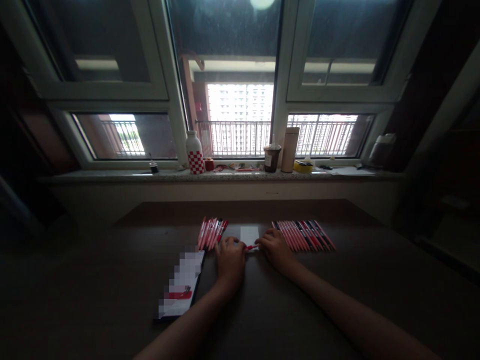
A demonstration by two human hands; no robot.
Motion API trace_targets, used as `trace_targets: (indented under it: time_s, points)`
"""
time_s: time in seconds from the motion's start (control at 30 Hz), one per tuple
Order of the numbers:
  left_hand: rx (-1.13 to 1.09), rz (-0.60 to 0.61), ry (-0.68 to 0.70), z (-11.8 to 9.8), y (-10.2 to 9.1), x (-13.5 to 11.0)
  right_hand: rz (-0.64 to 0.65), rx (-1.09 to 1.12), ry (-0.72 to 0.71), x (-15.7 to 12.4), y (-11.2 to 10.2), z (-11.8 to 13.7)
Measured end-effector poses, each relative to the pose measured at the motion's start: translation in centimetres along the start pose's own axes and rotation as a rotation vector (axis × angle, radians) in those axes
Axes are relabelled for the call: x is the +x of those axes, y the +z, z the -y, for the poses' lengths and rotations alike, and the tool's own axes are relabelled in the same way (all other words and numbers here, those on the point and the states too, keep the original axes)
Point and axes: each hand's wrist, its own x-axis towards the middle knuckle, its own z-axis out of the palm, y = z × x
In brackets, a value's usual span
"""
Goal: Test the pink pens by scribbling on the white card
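Note:
Both of my hands rest on a dark table [337, 300], close together, fingers curled. My left hand [229, 260] and my right hand [276, 247] pinch the two ends of one red pen [252, 246] between them. The pen lies at the near edge of a small white paper [249, 235]. A small bunch of red and pink pens [212, 233] lies just left of my left hand. A longer row of red, pink and dark pens [304, 235] lies right of my right hand.
A flat box with a white and red cover [181, 287] lies on the table near my left forearm. On the window sill [112, 175] behind stand a red-checked white bottle [194, 152], a dark cup [271, 158], a tall tumbler [290, 149] and a yellow tape roll [303, 166].

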Motion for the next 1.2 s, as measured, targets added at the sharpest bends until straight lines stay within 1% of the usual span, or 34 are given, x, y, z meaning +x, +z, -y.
trace_targets:
  time_s: [0.4, 0.67, 0.93, 1.2]
  points:
    - [-0.015, 0.015, -0.009, -0.07, -0.1, 0.05, -0.008, -0.006, 0.002, -0.04, 0.12, -0.08]
    - [0.048, 0.003, -0.01, -0.07, 0.05, 0.03, -0.014, 0.02, 0.009, 0.01, -0.19, 0.11]
    - [0.059, -0.005, -0.032, -0.09, 0.02, 0.0, -0.011, 0.018, 0.049, 0.0, -0.4, 0.08]
    - [0.089, -0.002, -0.053, -0.16, -0.24, 0.08, -0.051, -0.017, 0.08, -0.15, -0.03, -0.42]
